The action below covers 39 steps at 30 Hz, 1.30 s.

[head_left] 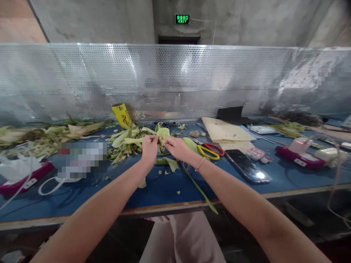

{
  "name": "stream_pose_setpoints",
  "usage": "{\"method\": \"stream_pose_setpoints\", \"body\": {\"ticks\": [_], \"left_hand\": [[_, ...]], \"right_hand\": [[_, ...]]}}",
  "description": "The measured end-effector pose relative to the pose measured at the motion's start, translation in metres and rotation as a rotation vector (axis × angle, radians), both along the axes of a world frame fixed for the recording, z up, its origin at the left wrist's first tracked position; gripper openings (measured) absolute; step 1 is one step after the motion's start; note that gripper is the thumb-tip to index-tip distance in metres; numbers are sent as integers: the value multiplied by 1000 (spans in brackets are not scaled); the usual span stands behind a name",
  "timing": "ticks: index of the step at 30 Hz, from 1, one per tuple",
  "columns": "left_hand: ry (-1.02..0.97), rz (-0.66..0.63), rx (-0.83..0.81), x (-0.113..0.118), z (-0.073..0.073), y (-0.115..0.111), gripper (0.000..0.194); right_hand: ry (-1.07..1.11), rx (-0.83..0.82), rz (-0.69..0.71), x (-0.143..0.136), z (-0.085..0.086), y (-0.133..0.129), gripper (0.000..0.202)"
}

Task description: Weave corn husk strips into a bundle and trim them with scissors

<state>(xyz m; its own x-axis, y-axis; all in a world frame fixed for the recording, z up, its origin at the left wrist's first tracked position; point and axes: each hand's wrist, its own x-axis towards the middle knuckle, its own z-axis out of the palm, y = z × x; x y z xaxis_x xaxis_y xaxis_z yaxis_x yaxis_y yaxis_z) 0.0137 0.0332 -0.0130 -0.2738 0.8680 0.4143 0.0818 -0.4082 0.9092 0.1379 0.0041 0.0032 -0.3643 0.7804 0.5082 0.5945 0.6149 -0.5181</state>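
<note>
Over the middle of the blue table, my left hand and my right hand are held close together, fingertips pinched. Between them is a small piece of pale green corn husk, its far end partly hidden by the fingers. A pile of torn corn husks lies just left of my left hand and behind it. Red-handled scissors and yellow-handled scissors lie to the right of my right hand, beside a green husk. A long green strip hangs over the table's front edge.
A phone, a pink case and brown paper sheets lie to the right. Magenta power strips with cables sit at both sides. A yellow can-like tube leans near the perforated metal screen at the back.
</note>
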Motion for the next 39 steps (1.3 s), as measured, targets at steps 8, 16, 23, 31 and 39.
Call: {"method": "stream_pose_setpoints", "body": {"ticks": [8,16,23,31,39], "left_hand": [[325,-40,126,-15,14,-10,12],[511,-269,242,-12,23,-28,9],[397,-199,130,-14,22,-21,18],[408,-161,164,-16,20,-15,12],[516,-145,151,-17,16,-13,18]], "right_hand": [[307,-95,-35,10,-1,9,15],[392,-240,-7,12,-5,14,15],[517,-360,71,8,-2,8,14],[457,-200,-3,11,-1,10,6],[576,-94,-3,12,0,8,3]]}}
